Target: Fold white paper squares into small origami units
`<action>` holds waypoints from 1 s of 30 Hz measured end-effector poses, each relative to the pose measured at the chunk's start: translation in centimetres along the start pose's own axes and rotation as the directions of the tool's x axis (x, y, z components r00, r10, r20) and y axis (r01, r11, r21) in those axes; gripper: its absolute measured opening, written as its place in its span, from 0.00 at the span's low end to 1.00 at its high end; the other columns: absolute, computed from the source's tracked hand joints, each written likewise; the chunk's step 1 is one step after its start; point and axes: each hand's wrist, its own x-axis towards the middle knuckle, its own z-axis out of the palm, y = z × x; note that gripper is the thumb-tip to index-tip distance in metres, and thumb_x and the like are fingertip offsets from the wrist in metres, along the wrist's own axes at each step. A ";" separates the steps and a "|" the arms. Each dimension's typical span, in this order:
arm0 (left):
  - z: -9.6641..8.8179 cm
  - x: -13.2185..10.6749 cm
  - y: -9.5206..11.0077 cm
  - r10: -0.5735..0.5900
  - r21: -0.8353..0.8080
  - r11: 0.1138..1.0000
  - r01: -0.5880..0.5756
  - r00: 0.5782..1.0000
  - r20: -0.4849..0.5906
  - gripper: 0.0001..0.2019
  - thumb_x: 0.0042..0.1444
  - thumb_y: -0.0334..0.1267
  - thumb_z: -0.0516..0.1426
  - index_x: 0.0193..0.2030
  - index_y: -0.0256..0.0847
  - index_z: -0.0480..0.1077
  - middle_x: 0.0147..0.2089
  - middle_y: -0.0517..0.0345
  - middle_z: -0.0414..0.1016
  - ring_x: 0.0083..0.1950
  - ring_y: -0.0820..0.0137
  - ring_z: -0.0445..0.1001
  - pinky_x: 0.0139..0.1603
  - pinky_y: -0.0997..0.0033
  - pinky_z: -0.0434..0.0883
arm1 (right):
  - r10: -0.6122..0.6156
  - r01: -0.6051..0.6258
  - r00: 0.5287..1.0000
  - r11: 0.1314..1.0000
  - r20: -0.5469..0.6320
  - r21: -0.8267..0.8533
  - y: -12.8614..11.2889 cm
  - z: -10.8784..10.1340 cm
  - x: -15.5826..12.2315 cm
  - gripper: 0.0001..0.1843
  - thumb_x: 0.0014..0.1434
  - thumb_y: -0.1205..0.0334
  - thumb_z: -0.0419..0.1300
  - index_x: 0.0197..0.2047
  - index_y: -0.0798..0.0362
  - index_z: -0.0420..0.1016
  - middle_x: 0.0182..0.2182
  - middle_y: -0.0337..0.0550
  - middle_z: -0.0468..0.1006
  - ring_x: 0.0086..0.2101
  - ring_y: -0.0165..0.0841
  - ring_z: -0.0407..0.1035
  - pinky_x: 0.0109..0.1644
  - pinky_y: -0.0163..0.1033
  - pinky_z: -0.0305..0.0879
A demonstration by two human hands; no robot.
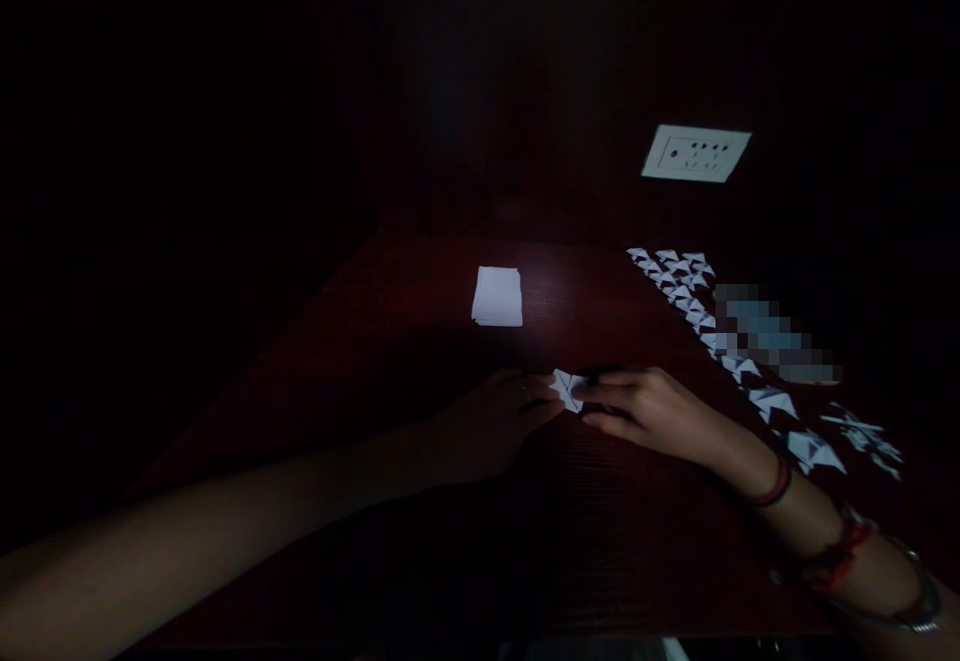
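A small folded white paper piece (568, 388) sits between both my hands over the dark red table (420, 361). My left hand (491, 421) pinches its left side with closed fingers. My right hand (645, 409) holds its right side, fingers pressed together; red thread bands and a metal bangle circle that wrist. The scene is very dim.
A small stack of white paper squares (497, 296) lies farther back at the centre. Several folded white paper pieces (686, 286) run in a row along the table's right side toward the near right (814, 449). A white wall socket plate (695, 153) is behind. A blurred patch covers part of the row.
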 end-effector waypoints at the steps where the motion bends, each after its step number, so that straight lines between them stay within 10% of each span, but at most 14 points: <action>1: 0.0 0.0 0.0 0.009 0.001 1.000 -0.009 1.000 0.002 0.20 0.54 0.26 0.46 0.54 0.36 0.55 0.55 0.50 0.60 0.57 0.65 0.55 0.57 0.61 0.52 | 0.005 -0.005 1.000 1.000 -0.002 -0.018 0.0 0.1 0.1 0.15 0.58 0.58 0.50 0.46 0.52 0.69 0.34 0.43 0.73 0.32 0.30 0.69 0.36 0.34 0.63; 10: 0.0 -0.1 -0.1 0.004 -0.028 1.000 -0.005 0.999 -0.032 0.17 0.54 0.28 0.48 0.52 0.37 0.58 0.52 0.50 0.63 0.52 0.64 0.61 0.51 0.61 0.59 | 0.010 -0.011 1.000 0.998 -0.025 -0.061 -0.1 0.3 0.2 0.14 0.60 0.62 0.47 0.43 0.53 0.70 0.31 0.43 0.72 0.30 0.30 0.67 0.36 0.34 0.60; 30: 0.1 -0.3 -0.6 0.052 -0.045 0.998 -0.053 0.999 -0.013 0.22 0.49 0.24 0.47 0.53 0.37 0.55 0.57 0.49 0.57 0.59 0.65 0.53 0.57 0.58 0.52 | 0.233 -0.184 0.969 0.901 -0.080 0.393 -0.1 1.1 1.0 0.08 0.55 0.66 0.50 0.32 0.56 0.70 0.21 0.36 0.67 0.23 0.24 0.60 0.28 0.29 0.56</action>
